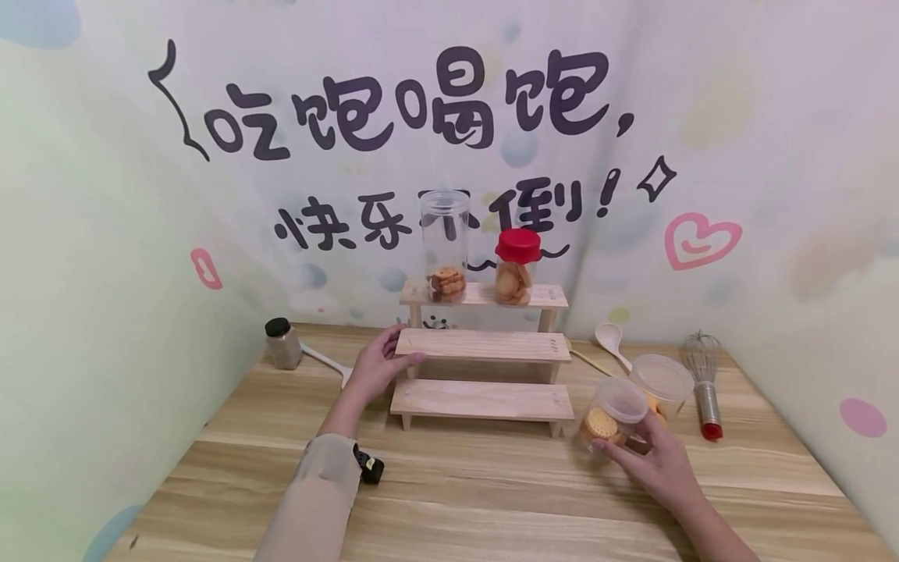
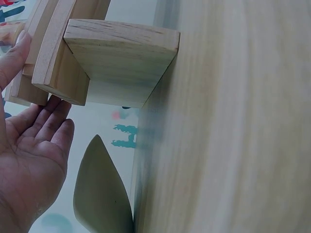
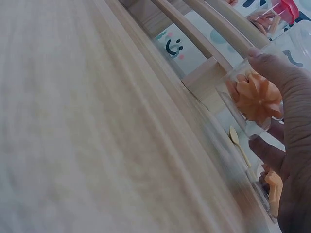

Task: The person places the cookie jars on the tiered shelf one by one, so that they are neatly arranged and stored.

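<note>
Biscuit tub (image 1: 609,414) was pinched in my right grip (image 1: 656,462); it seemed best kept upright, my left grip (image 1: 374,368) pinching the left end of the wooden stand (image 1: 485,345).

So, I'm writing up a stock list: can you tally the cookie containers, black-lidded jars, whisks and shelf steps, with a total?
Cookie containers: 4 (tall jar, red-lidded jar, tub in the right hand, tub beside that)
Black-lidded jar: 1
Whisk: 1
Shelf steps: 3 (top, middle, bottom)
Total: 9
</note>
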The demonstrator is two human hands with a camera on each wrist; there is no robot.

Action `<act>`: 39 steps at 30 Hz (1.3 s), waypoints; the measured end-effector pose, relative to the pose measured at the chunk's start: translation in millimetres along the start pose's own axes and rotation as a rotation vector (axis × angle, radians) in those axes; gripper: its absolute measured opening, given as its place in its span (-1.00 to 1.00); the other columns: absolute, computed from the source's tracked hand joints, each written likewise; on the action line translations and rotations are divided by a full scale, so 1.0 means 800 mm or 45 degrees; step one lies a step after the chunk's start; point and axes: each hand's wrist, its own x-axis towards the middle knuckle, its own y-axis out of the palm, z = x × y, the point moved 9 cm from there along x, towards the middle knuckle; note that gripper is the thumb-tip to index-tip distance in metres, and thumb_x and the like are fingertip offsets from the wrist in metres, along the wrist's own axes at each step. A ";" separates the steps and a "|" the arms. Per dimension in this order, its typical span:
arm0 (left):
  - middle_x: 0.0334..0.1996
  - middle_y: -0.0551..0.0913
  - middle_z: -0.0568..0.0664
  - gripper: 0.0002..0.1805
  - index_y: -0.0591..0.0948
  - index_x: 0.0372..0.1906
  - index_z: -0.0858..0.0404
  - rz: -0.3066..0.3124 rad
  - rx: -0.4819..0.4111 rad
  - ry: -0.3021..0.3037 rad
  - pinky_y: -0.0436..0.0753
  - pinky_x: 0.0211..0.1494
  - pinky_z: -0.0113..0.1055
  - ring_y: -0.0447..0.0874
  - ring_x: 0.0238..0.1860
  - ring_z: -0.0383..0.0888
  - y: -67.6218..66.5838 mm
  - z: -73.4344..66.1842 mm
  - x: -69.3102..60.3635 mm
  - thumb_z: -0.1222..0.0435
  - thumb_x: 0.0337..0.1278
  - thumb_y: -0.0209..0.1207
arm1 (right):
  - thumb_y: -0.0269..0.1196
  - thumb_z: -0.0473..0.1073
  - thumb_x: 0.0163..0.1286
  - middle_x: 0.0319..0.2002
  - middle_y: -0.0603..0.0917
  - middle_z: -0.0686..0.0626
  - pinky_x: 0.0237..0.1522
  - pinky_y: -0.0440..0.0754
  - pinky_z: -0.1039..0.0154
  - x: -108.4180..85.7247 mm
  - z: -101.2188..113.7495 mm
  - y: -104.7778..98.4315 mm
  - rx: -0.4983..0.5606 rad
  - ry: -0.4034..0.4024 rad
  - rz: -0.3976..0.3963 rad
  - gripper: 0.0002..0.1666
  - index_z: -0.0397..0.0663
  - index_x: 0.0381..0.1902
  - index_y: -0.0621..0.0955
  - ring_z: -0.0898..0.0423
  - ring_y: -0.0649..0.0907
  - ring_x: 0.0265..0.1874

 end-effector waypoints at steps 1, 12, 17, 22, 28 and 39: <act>0.41 0.40 0.12 0.02 0.26 0.54 0.14 -0.001 0.000 0.006 0.40 0.45 -0.08 0.34 0.43 0.05 0.000 -0.001 -0.001 -0.02 0.00 0.50 | 0.54 -0.53 -0.03 0.04 0.58 0.29 -0.16 0.74 0.35 0.001 0.007 -0.001 0.002 -0.011 -0.007 -0.11 -0.30 0.29 0.44 0.28 0.69 -0.09; 0.39 0.42 0.10 0.00 0.28 0.52 0.15 -0.019 0.015 0.026 0.44 0.42 -0.08 0.38 0.41 0.05 0.001 -0.006 -0.004 -0.02 0.01 0.49 | 0.53 -0.57 -0.05 0.07 0.57 0.29 -0.22 0.75 0.35 0.006 0.039 -0.011 0.023 -0.098 -0.071 -0.13 -0.32 0.26 0.47 0.31 0.68 -0.05; 0.39 0.42 0.10 -0.01 0.29 0.51 0.13 -0.024 0.027 0.018 0.43 0.43 -0.11 0.37 0.41 0.03 0.002 -0.004 -0.004 -0.03 0.01 0.49 | 0.52 -0.61 -0.08 0.07 0.62 0.09 -0.25 0.76 0.32 0.019 0.062 -0.015 0.049 -0.173 -0.077 -0.13 -0.35 0.25 0.48 0.30 0.66 0.02; 0.40 0.41 0.11 0.02 0.28 0.52 0.14 -0.026 0.026 0.027 0.42 0.44 -0.09 0.36 0.42 0.04 0.000 -0.004 -0.003 -0.05 -0.02 0.50 | 0.54 -0.55 -0.05 0.06 0.58 0.27 -0.30 0.75 0.38 0.035 0.088 -0.020 0.021 -0.110 -0.079 -0.08 -0.31 0.30 0.44 0.37 0.67 -0.05; 0.40 0.41 0.11 0.01 0.27 0.53 0.16 -0.027 0.031 0.023 0.41 0.44 -0.08 0.36 0.42 0.04 -0.002 -0.002 -0.003 -0.04 0.01 0.49 | 0.54 -0.54 -0.04 0.06 0.65 -0.12 -0.32 0.73 0.43 0.059 0.123 -0.027 0.017 -0.130 -0.115 -0.05 -0.25 0.35 0.44 0.34 0.67 -0.07; 0.45 0.33 0.19 -0.04 0.20 0.56 0.22 0.012 0.029 -0.022 0.38 0.46 -0.07 0.30 0.46 0.08 0.001 -0.012 -0.006 0.11 0.14 0.44 | 0.58 -0.47 -0.05 0.03 0.71 -0.21 -0.20 0.71 0.44 0.097 0.154 -0.001 0.034 -0.186 -0.143 -0.16 -0.23 0.24 0.51 0.33 0.68 -0.01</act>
